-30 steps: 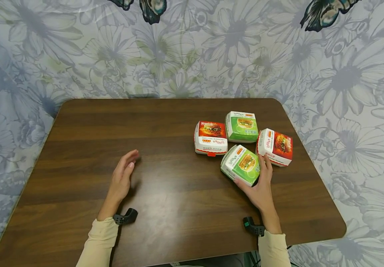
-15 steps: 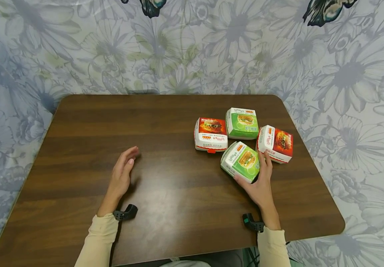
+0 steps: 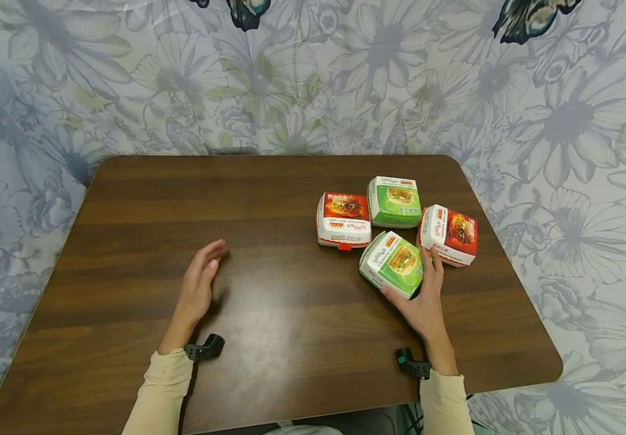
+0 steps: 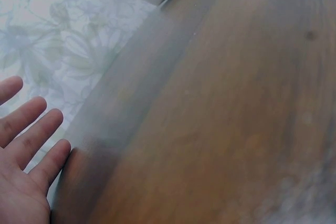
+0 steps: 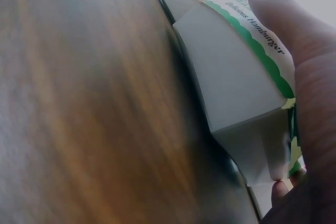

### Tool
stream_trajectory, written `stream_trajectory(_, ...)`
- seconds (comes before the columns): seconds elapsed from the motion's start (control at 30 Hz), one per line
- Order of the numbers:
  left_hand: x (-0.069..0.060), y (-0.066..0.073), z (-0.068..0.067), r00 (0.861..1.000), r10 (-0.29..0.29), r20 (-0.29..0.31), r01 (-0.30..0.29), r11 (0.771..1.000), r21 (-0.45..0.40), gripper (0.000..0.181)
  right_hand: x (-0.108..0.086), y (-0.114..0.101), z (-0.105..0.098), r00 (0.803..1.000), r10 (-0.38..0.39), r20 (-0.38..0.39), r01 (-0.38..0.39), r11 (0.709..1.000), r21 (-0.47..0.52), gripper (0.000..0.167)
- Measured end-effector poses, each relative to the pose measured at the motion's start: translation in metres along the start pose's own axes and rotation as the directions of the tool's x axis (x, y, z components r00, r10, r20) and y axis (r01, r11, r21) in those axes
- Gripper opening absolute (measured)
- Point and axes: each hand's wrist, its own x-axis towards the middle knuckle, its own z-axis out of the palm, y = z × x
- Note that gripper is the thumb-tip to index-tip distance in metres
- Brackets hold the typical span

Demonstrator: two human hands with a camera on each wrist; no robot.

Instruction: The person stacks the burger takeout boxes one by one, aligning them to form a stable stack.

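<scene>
My right hand (image 3: 424,305) holds the nearest green-and-white hamburger box (image 3: 394,264), thumb on its near side and fingers along its right side. In the right wrist view the thumb (image 5: 289,22) lies against the lid of this green-edged box (image 5: 231,72). The box sits turned at an angle on the table. Away to the left, my left hand (image 3: 197,287) is held over the table with its fingers extended and nothing in it. In the left wrist view its fingers (image 4: 37,135) are spread.
A red-and-white hamburger box (image 3: 344,220) stands behind and left of the held one. Another green box (image 3: 394,202) is at the back, and a second red box (image 3: 448,235) is on the right, close to my fingertips. The brown table (image 3: 269,338) meets a flowered backdrop (image 3: 291,78).
The head view has tilted slightly, so the table and everything on it appear a little higher. Both hands and all the boxes keep their places.
</scene>
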Motion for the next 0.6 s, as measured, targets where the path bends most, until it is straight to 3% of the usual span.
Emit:
stream_trajectory(0.27,-0.0041,-0.0012,-0.0031,1.0,0.001,-0.014,-0.001,1.0,0.001,0.041,0.0005,0.0008,0.0042,1.0,-0.002,0.013,0.002,1.0,0.009,0.118)
stream_trajectory(0.6,-0.0001,-0.0017,0.0023,1.0,0.013,-0.011,-0.013,1.0,-0.012,0.041,0.0016,0.0044,-0.0018,1.0,0.005,0.013,-0.005,1.0,0.014,0.118)
